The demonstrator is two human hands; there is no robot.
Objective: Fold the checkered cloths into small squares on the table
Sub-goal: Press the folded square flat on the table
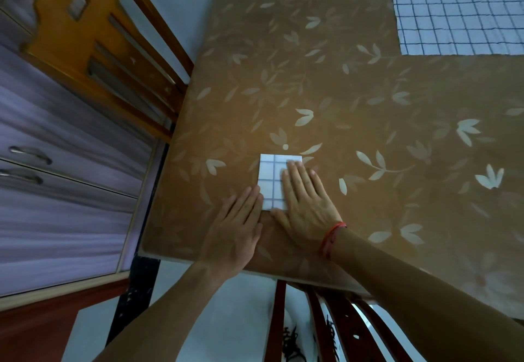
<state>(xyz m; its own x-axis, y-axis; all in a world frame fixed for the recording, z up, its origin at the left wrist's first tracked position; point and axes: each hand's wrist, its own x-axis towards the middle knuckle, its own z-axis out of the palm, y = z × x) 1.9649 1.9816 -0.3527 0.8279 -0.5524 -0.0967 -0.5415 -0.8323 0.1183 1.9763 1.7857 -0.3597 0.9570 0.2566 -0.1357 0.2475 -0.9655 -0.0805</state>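
The folded checkered cloth (270,180) lies by the table's (340,92) 6 o'clock edge. The right hand (304,202) presses its right half, fingers straight and flat. The left hand (238,228), fingers straight, touches its 7 o'clock corner. Open tabletop runs toward 1 o'clock, up to a spread checkered cloth (459,7).
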